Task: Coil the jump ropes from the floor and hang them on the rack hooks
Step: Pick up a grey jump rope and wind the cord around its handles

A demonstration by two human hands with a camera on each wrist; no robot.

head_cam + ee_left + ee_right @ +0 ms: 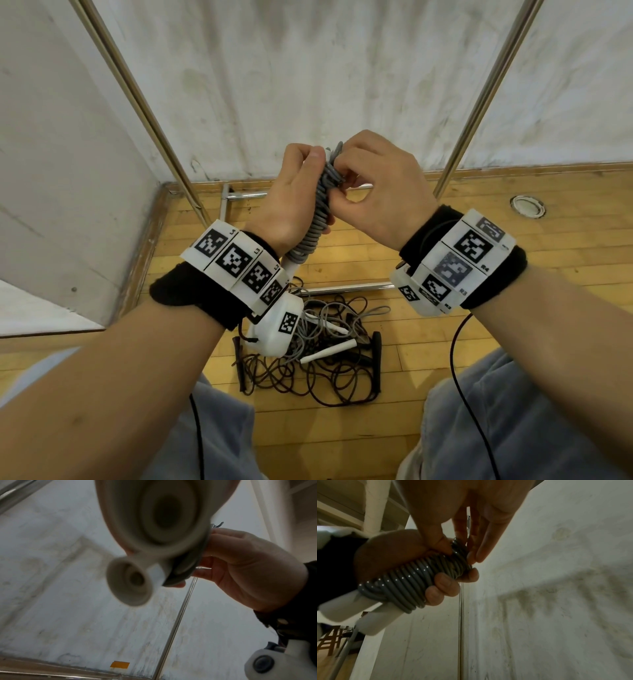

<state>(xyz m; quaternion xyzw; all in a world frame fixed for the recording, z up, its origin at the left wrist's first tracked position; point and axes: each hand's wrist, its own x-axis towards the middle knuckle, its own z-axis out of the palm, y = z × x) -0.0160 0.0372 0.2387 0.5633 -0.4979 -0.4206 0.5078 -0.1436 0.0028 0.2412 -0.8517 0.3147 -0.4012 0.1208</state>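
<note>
From the head view, my left grip (291,202) is clenched around the grey jump rope (317,219) wound tightly over its white handles (291,267), held upright above the floor (445,342). My right grip (373,192) pinches the top turns. Further jump ropes (318,359) lie tangled on the floor below, before the rack's rail (349,288).

Left wrist view: the handle ends loom blurred; my right hand sits just beside them.

Right wrist view: my left fingers (443,584) wrap the coil, right fingertips (471,557) touching its upper end.
</note>
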